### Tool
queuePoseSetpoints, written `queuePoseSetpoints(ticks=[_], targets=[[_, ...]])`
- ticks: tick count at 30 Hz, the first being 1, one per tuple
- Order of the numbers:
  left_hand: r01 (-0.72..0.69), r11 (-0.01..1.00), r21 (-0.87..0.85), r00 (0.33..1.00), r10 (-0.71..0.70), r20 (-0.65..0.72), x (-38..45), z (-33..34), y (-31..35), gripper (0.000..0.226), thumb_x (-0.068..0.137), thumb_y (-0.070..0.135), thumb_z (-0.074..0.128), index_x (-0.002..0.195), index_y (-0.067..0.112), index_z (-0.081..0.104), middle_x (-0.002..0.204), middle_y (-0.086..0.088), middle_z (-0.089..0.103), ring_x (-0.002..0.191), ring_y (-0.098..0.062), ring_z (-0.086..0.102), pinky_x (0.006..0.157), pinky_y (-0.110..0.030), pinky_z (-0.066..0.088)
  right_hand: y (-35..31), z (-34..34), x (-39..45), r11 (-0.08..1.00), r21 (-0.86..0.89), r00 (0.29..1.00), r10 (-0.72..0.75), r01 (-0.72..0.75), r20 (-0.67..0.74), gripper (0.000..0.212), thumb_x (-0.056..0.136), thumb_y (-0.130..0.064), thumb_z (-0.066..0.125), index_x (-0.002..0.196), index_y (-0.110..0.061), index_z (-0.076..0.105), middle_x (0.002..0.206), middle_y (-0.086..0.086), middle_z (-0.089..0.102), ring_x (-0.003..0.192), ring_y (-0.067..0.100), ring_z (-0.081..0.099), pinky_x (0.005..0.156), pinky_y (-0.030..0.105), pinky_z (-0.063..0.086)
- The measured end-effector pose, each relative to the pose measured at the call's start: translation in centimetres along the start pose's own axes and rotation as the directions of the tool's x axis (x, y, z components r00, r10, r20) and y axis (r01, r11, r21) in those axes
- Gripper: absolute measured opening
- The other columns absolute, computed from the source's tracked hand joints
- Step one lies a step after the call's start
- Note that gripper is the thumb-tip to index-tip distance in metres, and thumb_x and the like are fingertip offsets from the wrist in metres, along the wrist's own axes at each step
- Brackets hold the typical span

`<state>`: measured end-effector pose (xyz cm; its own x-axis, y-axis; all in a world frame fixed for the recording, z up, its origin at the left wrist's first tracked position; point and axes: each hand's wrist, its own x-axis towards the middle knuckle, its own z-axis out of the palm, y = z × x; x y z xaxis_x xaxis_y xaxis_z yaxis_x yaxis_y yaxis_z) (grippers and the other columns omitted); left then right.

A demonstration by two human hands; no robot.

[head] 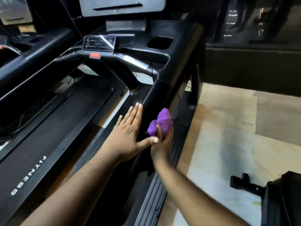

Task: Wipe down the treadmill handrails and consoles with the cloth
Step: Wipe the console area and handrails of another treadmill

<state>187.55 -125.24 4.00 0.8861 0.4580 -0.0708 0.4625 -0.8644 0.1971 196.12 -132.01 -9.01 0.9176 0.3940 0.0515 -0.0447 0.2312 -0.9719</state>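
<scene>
purple cloth [160, 123] is bunched up in my right hand [162, 144], fingers wrapped around it, pressed on the black right handrail [156, 95] (treadmill's side rail). my left hand [128, 136] lies flat beside it, fingers straight, holding nothing.
</scene>
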Motion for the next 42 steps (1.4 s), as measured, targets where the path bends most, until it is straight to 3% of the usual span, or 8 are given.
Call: queuePoseSetpoints(ticks=[2,6,12,19,25,32,38,42], targets=[[-0.009,1.000,-0.016,1.000,0.009,0.004,0.0,-0.1,0.0,0.132,0.064,0.106,0.011,0.162,0.022,-0.017,0.167,0.010,-0.022,0.155,-0.008,-0.019,0.129,-0.044,0.000,-1.1,-0.3,5.1,0.996,-0.087,0.999,-0.021,0.024,0.036,0.081,0.088,-0.071,0.055,0.151,-0.022,0.045,0.152,0.004,0.050,0.142,0.020,0.046,0.121,0.043,0.032],[-0.005,1.000,-0.019,1.000,0.005,0.016,0.0,-0.2,0.1,0.128,0.067,0.104,0.014,0.161,0.024,-0.020,0.167,0.009,-0.024,0.155,-0.010,-0.021,0.129,-0.049,0.003,-4.7,-0.2,12.7,0.943,-0.293,0.982,0.122,-0.160,-0.145,0.090,0.075,-0.081,0.041,0.144,-0.025,0.051,0.140,0.006,0.061,0.132,0.027,0.056,0.112,0.042,0.041],[-0.006,0.995,-0.096,1.000,0.005,-0.001,0.4,0.4,-0.3,0.126,0.070,0.100,0.021,0.159,0.022,-0.022,0.168,0.009,-0.022,0.154,-0.007,-0.019,0.129,-0.046,0.001,-5.7,0.5,3.0,0.809,-0.573,0.988,-0.057,0.129,0.143,0.075,0.098,-0.056,0.049,0.161,-0.028,0.022,0.172,0.003,0.008,0.158,0.020,0.003,0.125,0.033,-0.001],[0.050,0.994,-0.094,0.999,-0.049,0.019,1.5,-0.1,-0.1,0.119,0.074,0.096,0.020,0.159,0.025,-0.024,0.167,0.011,-0.026,0.152,-0.004,-0.023,0.129,-0.047,-0.003,-8.3,2.1,16.1,0.665,-0.747,0.997,0.028,0.030,0.065,0.065,0.102,-0.054,0.048,0.160,-0.036,0.028,0.172,0.005,0.011,0.157,0.034,0.010,0.127,0.050,0.005],[0.082,0.979,-0.188,0.996,-0.086,-0.014,5.9,-0.4,-0.3,0.130,0.057,0.107,0.004,0.157,0.028,-0.023,0.166,0.013,-0.025,0.150,0.001,-0.024,0.129,-0.045,-0.005,-6.5,0.3,9.6,0.727,-0.645,0.946,-0.022,0.237,0.322,0.081,0.082,-0.073,0.041,0.157,-0.043,0.031,0.171,-0.012,0.007,0.158,0.026,-0.006,0.125,0.049,0.000],[0.107,0.994,0.014,0.994,-0.107,-0.007,12.0,-1.0,1.3,0.130,0.061,0.106,0.000,0.160,0.024,-0.022,0.167,0.009,-0.027,0.152,-0.005,-0.028,0.124,-0.044,-0.017,-9.4,2.1,26.6,0.581,-0.798,0.966,0.077,0.157,0.246,0.063,0.097,-0.062,0.049,0.156,-0.049,0.030,0.171,-0.015,0.005,0.158,0.028,-0.006,0.117,0.073,0.017],[0.142,0.990,0.017,0.990,-0.142,-0.003,14.6,-1.3,1.9,0.133,0.057,0.107,0.000,0.159,0.025,-0.023,0.165,0.010,-0.031,0.147,-0.002,-0.035,0.120,-0.039,-0.023,-5.8,-1.8,21.6,0.619,-0.631,0.849,-0.115,0.467,0.515,0.080,0.084,-0.077,0.034,0.157,-0.044,0.030,0.172,-0.006,0.011,0.158,0.029,-0.009,0.125,0.061,0.007],[0.140,0.988,0.071,0.990,-0.140,-0.012,17.5,-1.9,2.5,0.126,0.067,0.103,0.011,0.161,0.025,-0.020,0.168,0.007,-0.026,0.151,-0.007,-0.030,0.121,-0.043,-0.020,-7.9,0.2,31.6,0.554,-0.737,0.903,-0.062,0.386,0.425,0.073,0.090,-0.073,0.047,0.156,-0.046,0.032,0.172,-0.006,0.012,0.157,0.034,-0.004,0.122,0.067,0.011]])
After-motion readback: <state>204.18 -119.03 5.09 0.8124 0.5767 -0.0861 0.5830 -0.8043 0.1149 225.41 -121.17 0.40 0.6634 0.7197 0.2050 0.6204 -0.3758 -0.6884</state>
